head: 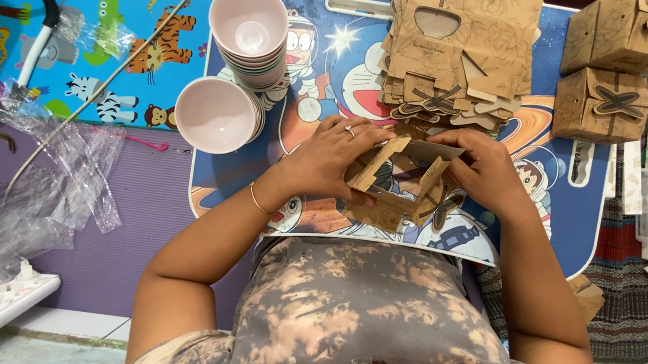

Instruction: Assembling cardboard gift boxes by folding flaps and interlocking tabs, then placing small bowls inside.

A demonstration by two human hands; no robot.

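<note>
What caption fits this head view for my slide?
Both hands, left hand and right hand, fold a brown cardboard box on a cartoon lap table, beside flat blanks.

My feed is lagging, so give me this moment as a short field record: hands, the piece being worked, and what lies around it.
left hand: palm down on the brown cardboard box blank, ring and bracelet visible
right hand: grips the blank's right edge
blank state: partly folded, flaps raised, not yet a closed box
work surface: blue cartoon lap table
flat blanks: stack above the hands
finished boxes: two brown boxes at right
bowls: two stacks of pink bowls at upper left
other: clear plastic wrap on the left
</note>
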